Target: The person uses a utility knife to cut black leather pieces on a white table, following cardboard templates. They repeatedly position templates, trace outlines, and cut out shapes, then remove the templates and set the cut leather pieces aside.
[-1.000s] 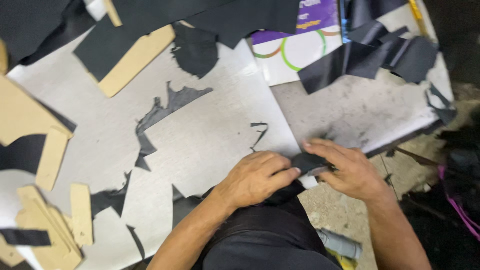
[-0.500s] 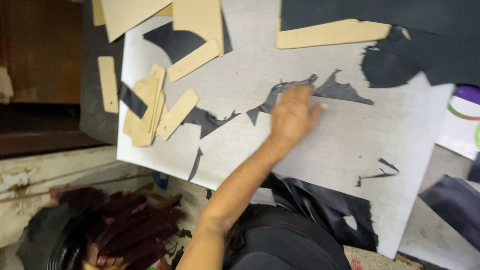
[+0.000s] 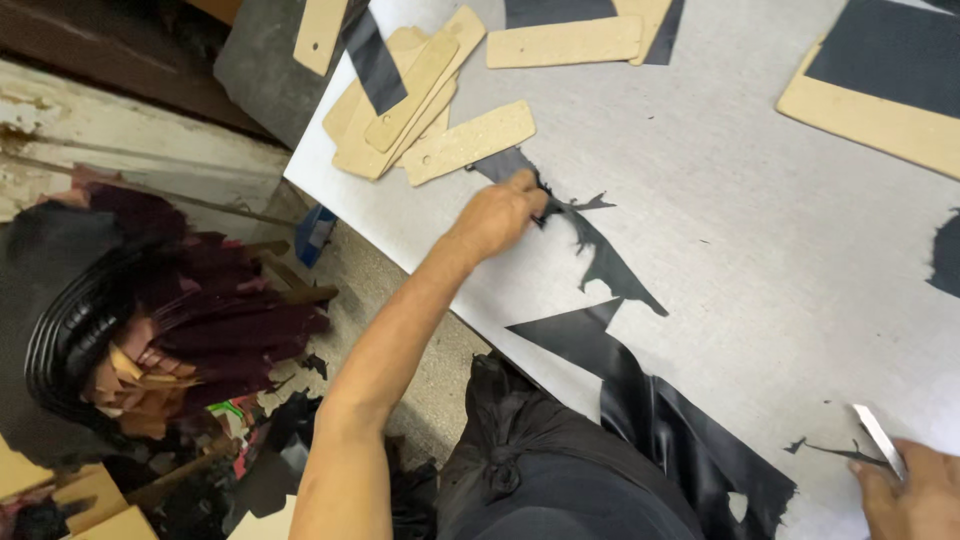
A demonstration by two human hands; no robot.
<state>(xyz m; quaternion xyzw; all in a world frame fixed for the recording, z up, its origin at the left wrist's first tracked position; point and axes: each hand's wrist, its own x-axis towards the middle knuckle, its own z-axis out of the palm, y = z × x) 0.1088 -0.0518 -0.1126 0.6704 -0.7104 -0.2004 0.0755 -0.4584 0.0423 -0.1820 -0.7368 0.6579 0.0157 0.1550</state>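
The person's left hand (image 3: 503, 213) is stretched far out over the grey cutting sheet (image 3: 760, 260), fingers pinched shut on the upper end of a jagged black scrap (image 3: 590, 250). That scrap lies flat on the sheet and trails away from the hand toward the person's body, ending in a ragged point. Just beyond the hand, further up the sheet, sits a loose heap of tan cardboard patterns (image 3: 410, 100), with one long strip (image 3: 468, 142) lying almost against the knuckles. At the near edge of the sheet, close to the person's lap, a bigger piece of black material (image 3: 680, 440) hangs over the edge. The right hand (image 3: 915, 490) rests at the near right corner of the sheet, curled around a slim metal blade (image 3: 880, 440), with a thin black sliver (image 3: 825, 450) just beside it. At the far right of the sheet lies another tan pattern (image 3: 870, 120) with a black piece on top. Off the sheet's left side, down on the floor, stands a dark bin (image 3: 70, 330) stuffed with maroon offcuts (image 3: 220, 300).
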